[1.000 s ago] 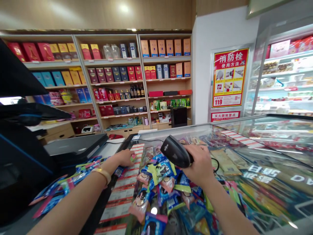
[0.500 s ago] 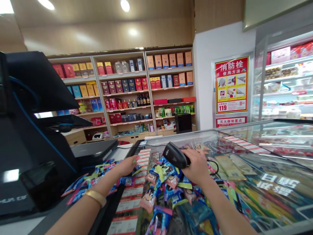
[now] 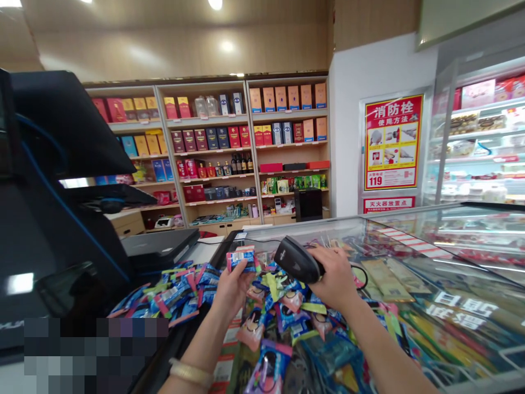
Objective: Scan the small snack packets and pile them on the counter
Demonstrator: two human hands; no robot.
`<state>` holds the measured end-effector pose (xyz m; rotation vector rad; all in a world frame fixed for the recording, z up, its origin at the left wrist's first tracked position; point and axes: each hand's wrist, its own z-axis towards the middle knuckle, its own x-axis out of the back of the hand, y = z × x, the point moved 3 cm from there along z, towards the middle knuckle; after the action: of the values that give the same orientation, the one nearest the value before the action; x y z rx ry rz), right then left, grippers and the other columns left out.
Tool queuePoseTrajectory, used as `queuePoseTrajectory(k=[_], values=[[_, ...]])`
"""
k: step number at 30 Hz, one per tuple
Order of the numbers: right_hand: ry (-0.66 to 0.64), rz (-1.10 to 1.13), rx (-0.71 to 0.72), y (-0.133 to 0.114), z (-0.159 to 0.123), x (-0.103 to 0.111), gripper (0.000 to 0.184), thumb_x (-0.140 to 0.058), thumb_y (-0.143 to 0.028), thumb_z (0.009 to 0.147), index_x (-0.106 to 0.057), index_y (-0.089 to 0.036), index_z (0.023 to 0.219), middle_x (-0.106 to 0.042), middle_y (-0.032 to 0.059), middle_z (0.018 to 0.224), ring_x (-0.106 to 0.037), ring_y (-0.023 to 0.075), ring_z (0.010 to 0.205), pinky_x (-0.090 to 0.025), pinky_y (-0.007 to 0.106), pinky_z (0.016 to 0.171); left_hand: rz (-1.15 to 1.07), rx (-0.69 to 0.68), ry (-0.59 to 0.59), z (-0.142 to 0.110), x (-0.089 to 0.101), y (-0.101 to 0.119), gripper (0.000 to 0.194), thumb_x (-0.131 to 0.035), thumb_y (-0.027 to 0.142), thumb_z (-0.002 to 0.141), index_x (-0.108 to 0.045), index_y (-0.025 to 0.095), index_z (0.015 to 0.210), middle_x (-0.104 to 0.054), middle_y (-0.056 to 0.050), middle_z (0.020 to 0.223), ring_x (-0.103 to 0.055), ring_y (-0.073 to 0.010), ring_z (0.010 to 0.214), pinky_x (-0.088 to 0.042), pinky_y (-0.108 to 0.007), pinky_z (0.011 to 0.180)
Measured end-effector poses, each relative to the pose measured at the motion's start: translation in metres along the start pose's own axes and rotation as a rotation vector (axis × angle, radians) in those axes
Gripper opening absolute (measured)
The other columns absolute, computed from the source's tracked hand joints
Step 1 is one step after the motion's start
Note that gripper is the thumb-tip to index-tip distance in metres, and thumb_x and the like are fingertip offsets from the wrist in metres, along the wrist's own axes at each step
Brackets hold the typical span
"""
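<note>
My left hand (image 3: 234, 284) pinches a small blue and pink snack packet (image 3: 241, 259), its printed side facing the scanner. My right hand (image 3: 333, 273) is wrapped round the handle of a black barcode scanner (image 3: 298, 259), whose head points left toward that packet. The two do not touch. Below the scanner, a heap of blue and pink candy packets (image 3: 283, 306) lies on the glass top. Another pile of similar packets (image 3: 180, 290) sits to the left, beside the black machine. The scanner's trigger is hidden by my fingers.
A black checkout terminal (image 3: 61, 219) stands at the left. The glass-topped freezer (image 3: 410, 306) stretches right, with packaged goods under it. A cable (image 3: 262, 241) runs behind the scanner. Shelves of boxes (image 3: 213, 142) and a red poster (image 3: 394, 142) are at the back.
My left hand has come right and turned up from near the left pile, with a packet now plainly in its fingers. My right hand and the scanner have barely moved.
</note>
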<state>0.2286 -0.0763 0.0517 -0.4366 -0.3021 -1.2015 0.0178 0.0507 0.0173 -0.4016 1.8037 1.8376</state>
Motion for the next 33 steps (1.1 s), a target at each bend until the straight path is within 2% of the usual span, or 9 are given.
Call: queuePoseTrajectory(k=[2, 5, 8, 11, 17, 24, 29, 33], values=[[-0.019, 0.033, 0.013, -0.006, 0.001, 0.003, 0.027, -0.057, -0.024, 0.069, -0.064, -0.021, 0.094, -0.070, 0.0033, 0.088, -0.060, 0.0199, 0.082, -0.031, 0.034, 0.078, 0.025, -0.036, -0.013, -0.002, 0.002, -0.004, 0.024, -0.080, 0.012, 0.065, -0.064, 0.015, 0.084, -0.073, -0.003, 0.081, -0.069, -0.0131, 0.069, -0.057, -0.021, 0.065], [-0.059, 0.068, 0.023, -0.013, 0.002, 0.004, 0.025, -0.056, -0.024, 0.068, -0.064, -0.021, 0.092, -0.070, 0.0039, 0.086, -0.060, 0.0205, 0.083, -0.030, 0.034, 0.078, 0.065, -0.131, -0.011, -0.004, 0.004, -0.008, 0.036, -0.086, 0.021, 0.058, -0.066, 0.015, 0.087, -0.073, -0.003, 0.084, -0.069, -0.0141, 0.073, -0.058, -0.024, 0.071], [-0.101, 0.076, 0.049, -0.020, 0.001, 0.003, 0.026, -0.057, -0.023, 0.067, -0.065, -0.021, 0.092, -0.070, 0.0043, 0.087, -0.060, 0.0206, 0.082, -0.030, 0.035, 0.079, 0.164, -0.218, 0.008, -0.007, 0.005, -0.009, 0.042, -0.085, 0.031, 0.060, -0.068, 0.015, 0.095, -0.073, -0.002, 0.086, -0.069, -0.0154, 0.076, -0.058, -0.029, 0.075], [-0.149, 0.078, 0.075, -0.024, 0.000, 0.000, 0.026, -0.059, -0.024, 0.068, -0.065, -0.022, 0.094, -0.071, 0.0037, 0.087, -0.062, 0.0207, 0.082, -0.030, 0.036, 0.080, 0.256, -0.255, -0.018, -0.008, 0.004, -0.010, 0.046, -0.083, 0.032, 0.062, -0.069, 0.017, 0.103, -0.074, -0.004, 0.093, -0.069, -0.0183, 0.082, -0.057, -0.033, 0.080], [-0.236, 0.061, 0.070, -0.025, -0.003, -0.005, 0.025, -0.063, -0.027, 0.069, -0.066, -0.023, 0.094, -0.072, 0.0039, 0.093, -0.062, 0.0208, 0.085, -0.030, 0.036, 0.081, 0.360, -0.301, -0.031, -0.009, 0.003, -0.011, 0.037, -0.079, 0.029, 0.063, -0.071, 0.014, 0.096, -0.074, -0.007, 0.094, -0.068, -0.0247, 0.097, -0.052, -0.038, 0.090], [-0.293, 0.075, 0.043, -0.024, -0.002, -0.007, 0.025, -0.062, -0.026, 0.070, -0.067, -0.023, 0.094, -0.072, 0.0039, 0.090, -0.062, 0.0216, 0.085, -0.028, 0.036, 0.080, 0.376, -0.318, -0.015, -0.014, -0.001, -0.009, 0.031, -0.079, 0.031, 0.062, -0.071, 0.013, 0.086, -0.075, -0.008, 0.091, -0.068, -0.0266, 0.096, -0.052, -0.039, 0.088], [-0.246, 0.083, 0.050, -0.023, -0.002, -0.006, 0.026, -0.061, -0.025, 0.068, -0.067, -0.023, 0.093, -0.072, 0.0048, 0.091, -0.061, 0.0218, 0.084, -0.029, 0.036, 0.080, 0.327, -0.289, -0.037, -0.011, 0.000, -0.013, 0.041, -0.081, 0.035, 0.061, -0.071, 0.013, 0.094, -0.075, -0.008, 0.093, -0.069, -0.0269, 0.093, -0.053, -0.041, 0.089], [-0.132, 0.032, 0.042, -0.015, -0.002, -0.002, 0.027, -0.059, -0.023, 0.068, -0.066, -0.022, 0.094, -0.072, 0.0049, 0.089, -0.061, 0.0215, 0.083, -0.029, 0.035, 0.078, 0.263, -0.277, -0.147, -0.009, 0.000, -0.019, 0.051, -0.071, 0.050, 0.074, -0.067, 0.015, 0.111, -0.069, -0.012, 0.117, -0.063, -0.0291, 0.112, -0.047, -0.045, 0.100]])
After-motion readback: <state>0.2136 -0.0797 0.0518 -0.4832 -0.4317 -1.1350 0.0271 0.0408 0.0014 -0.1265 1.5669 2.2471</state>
